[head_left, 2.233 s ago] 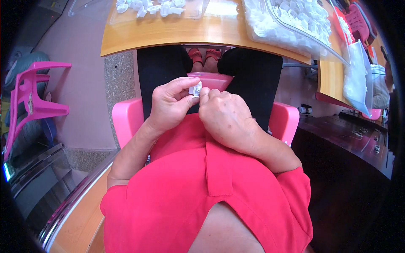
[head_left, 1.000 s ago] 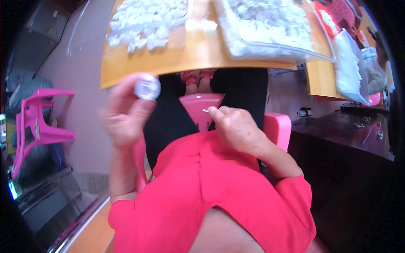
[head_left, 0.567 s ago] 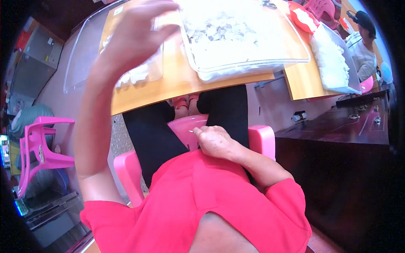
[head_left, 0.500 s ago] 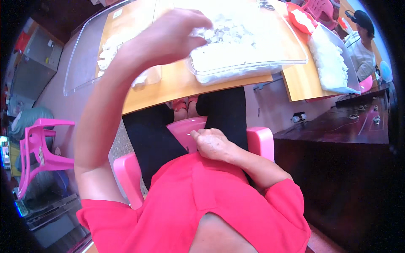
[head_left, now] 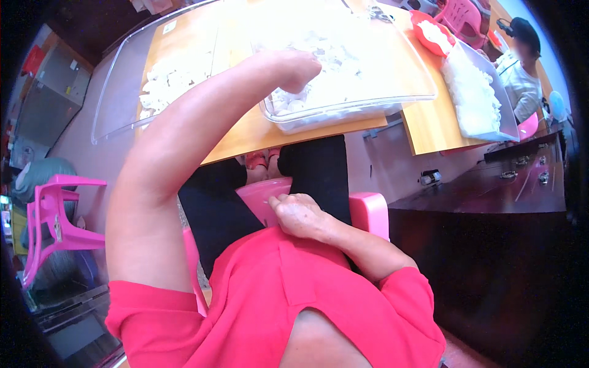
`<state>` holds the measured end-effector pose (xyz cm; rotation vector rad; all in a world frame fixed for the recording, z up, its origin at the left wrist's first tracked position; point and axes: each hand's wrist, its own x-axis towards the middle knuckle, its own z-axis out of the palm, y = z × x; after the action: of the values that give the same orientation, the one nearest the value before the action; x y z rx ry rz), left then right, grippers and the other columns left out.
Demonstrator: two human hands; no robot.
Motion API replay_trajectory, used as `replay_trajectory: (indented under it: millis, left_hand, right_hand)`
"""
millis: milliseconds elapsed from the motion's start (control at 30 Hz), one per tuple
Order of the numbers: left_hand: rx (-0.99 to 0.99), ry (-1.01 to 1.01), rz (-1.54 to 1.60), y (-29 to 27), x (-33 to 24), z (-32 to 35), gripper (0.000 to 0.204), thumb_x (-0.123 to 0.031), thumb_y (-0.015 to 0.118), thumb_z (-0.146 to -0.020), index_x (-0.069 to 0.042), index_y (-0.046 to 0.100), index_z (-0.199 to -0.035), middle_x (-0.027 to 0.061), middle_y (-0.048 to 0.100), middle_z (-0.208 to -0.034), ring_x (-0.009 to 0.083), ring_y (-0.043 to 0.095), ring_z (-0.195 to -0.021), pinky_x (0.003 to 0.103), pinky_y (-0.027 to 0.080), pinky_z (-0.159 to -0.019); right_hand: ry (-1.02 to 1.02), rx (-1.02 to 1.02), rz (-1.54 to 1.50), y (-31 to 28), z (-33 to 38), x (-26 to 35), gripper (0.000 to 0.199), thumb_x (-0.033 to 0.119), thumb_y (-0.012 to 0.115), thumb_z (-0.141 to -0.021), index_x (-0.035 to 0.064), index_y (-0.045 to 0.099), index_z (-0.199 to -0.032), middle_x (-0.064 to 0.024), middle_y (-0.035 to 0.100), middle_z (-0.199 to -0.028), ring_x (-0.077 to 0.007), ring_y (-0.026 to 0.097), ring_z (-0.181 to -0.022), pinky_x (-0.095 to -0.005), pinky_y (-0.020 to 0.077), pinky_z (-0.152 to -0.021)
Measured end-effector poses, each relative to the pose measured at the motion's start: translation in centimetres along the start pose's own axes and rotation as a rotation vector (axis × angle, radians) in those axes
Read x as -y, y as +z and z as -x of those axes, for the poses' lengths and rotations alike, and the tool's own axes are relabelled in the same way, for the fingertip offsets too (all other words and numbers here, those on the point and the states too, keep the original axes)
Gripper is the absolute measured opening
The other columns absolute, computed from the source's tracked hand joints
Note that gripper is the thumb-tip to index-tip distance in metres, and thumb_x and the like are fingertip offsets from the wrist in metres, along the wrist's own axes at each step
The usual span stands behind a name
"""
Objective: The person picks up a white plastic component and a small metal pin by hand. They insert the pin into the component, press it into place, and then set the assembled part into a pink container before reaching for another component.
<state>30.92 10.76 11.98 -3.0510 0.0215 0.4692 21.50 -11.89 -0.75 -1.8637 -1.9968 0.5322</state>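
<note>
My left hand (head_left: 299,66) is stretched far forward, its fingers dipped into a clear plastic tray (head_left: 380,104) of small white pieces (head_left: 350,55) on the wooden table (head_left: 245,132). The pieces hide its fingertips, so I cannot see whether it grips anything. My right hand (head_left: 300,214) rests in my lap against the red shirt, at the edge of the pink chair seat (head_left: 368,208), with its fingers curled closed. Nothing shows between them.
A second clear tray (head_left: 123,92) with white pieces lies at the table's left. A red bowl (head_left: 432,37) and another clear bin (head_left: 475,92) of white pieces stand at the right, near a seated person (head_left: 521,67). A pink chair (head_left: 58,221) stands left; a dark wooden bench (head_left: 491,196) stands right.
My left hand left my lap, rose with a small white round piece, swung over the table and came down into the middle tray. The right hand stayed in my lap.
</note>
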Motion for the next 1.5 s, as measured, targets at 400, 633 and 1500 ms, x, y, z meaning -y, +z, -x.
replay_trajectory:
  millis: [400, 633, 1500]
  left_hand:
    - [-0.957, 0.051, 0.956, -1.2, -3.4, 11.8, 0.031, 0.002, 0.062, -0.079, 0.003, 0.064, -0.109, 0.0125, 0.067, -0.092, 0.0175, 0.065, -0.086, 0.027, 0.053, -0.076]
    - [-0.771, 0.217, 2.06, 9.2, -9.9, 24.3, 0.042, 0.008, 0.062, -0.081, 0.007, 0.052, -0.122, 0.0166, 0.064, -0.103, 0.0237, 0.065, -0.092, 0.032, 0.054, -0.078]
    - [-0.824, -0.046, 2.495, 16.3, -15.8, 29.9, 0.022, -0.01, 0.055, -0.094, 0.001, 0.054, -0.113, 0.0149, 0.062, -0.1, 0.0237, 0.065, -0.088, 0.032, 0.056, -0.071]
  right_hand:
    - [0.011, 0.045, 0.001, 1.6, 0.4, 0.5, 0.018, 0.012, 0.057, -0.076, 0.0001, 0.064, -0.087, -0.021, 0.067, -0.077, -0.0346, 0.068, -0.075, -0.0439, 0.0545, -0.065]
    - [0.121, 0.016, -0.176, 0.7, -0.3, 0.3, 0.019, 0.007, 0.051, -0.075, 0.0019, 0.065, -0.086, -0.0256, 0.063, -0.078, -0.0398, 0.065, -0.079, -0.0475, 0.0522, -0.074]
    - [-0.094, -0.44, -0.549, -3.9, -0.4, 11.2, 0.016, -0.006, 0.057, -0.074, -0.0034, 0.062, -0.089, -0.0181, 0.059, -0.069, -0.0328, 0.062, -0.067, -0.0391, 0.0489, -0.059]
